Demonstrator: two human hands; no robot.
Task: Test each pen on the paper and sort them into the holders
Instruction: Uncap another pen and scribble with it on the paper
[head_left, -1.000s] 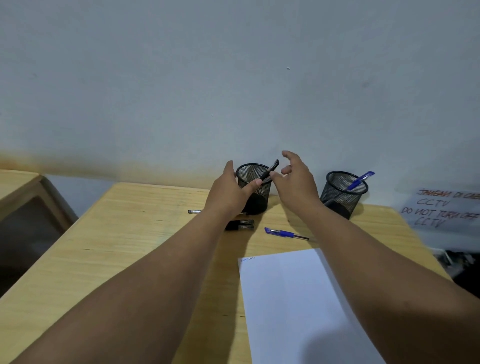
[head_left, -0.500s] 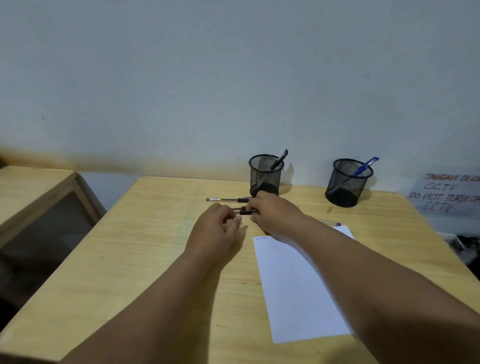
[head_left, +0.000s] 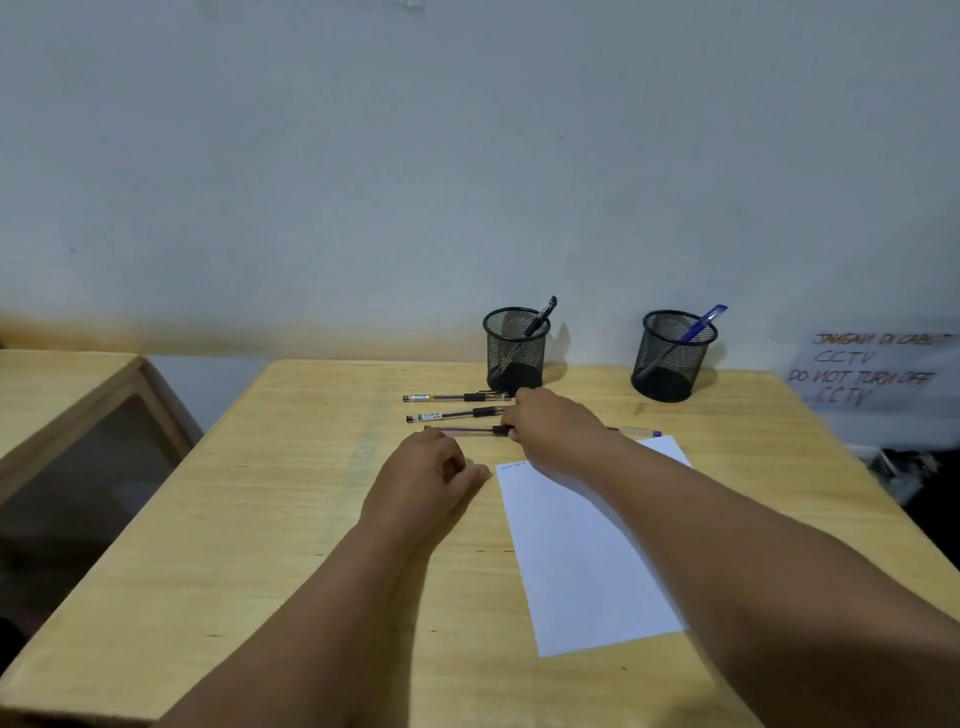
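Two black mesh holders stand by the wall: the left holder (head_left: 515, 348) has a black pen (head_left: 541, 314) in it, the right holder (head_left: 670, 356) a blue pen (head_left: 701, 323). Three pens lie in a row on the wooden table (head_left: 291, 493): a far pen (head_left: 452, 397), a middle pen (head_left: 452, 414) and a near clear pen (head_left: 467, 429). My right hand (head_left: 556, 428) grips the near pen at its black end. My left hand (head_left: 423, 480) rests curled on the table, holding nothing. A white paper sheet (head_left: 582, 551) lies under my right forearm. A blue-tipped pen (head_left: 636, 431) lies behind my right wrist.
A second wooden table with a glass side (head_left: 62, 415) stands to the left across a gap. A handwritten CCTV notice (head_left: 872, 371) hangs on the wall at the right. Dark clutter sits past the table's right edge.
Both hands drew back from the left holder, leaving the black pen in it. My right hand came down onto the row of pens and closed on the near one; my left hand settled on the table.
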